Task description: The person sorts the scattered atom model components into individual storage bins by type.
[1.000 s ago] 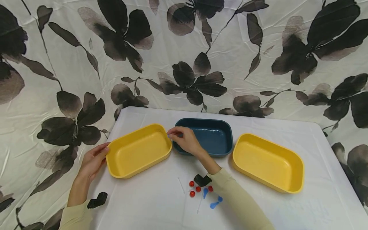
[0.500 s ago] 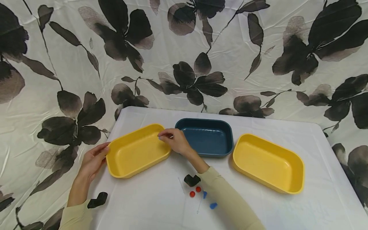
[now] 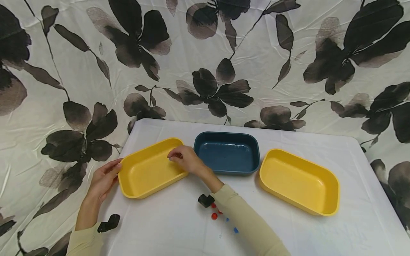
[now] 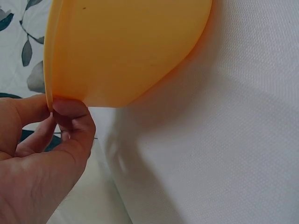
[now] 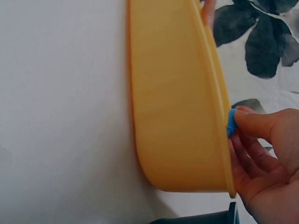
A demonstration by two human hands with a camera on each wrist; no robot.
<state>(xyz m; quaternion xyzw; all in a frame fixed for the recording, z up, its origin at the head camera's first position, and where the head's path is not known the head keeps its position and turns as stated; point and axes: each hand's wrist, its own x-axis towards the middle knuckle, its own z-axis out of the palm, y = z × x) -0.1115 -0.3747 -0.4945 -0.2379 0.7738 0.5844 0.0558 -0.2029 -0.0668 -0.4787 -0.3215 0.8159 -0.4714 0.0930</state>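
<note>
At the left yellow tray [image 3: 150, 170], my left hand [image 3: 104, 177] pinches the rim on its near left end; in the left wrist view, thumb and fingers close around the edge of the tray's wall. My right hand [image 3: 187, 160] reaches over the same tray's right end, fingertips above its inside. Between the thumb and fingers of that hand is a small blue piece [image 5: 231, 122], seen in the right wrist view level with the rim. Most of the piece is hidden by the fingers.
A dark blue tray [image 3: 230, 153] stands in the middle, a second yellow tray [image 3: 301, 181] to its right. In front lie red balls [image 3: 214, 216] and small blue pieces [image 3: 236, 230], partly hidden by my right sleeve [image 3: 250, 220]. Floral cloth [image 3: 205, 53] hangs behind the white table.
My right hand has moved left from the gap between the dark blue and yellow trays to over the left yellow tray, carrying the blue piece. My left hand stays on the rim.
</note>
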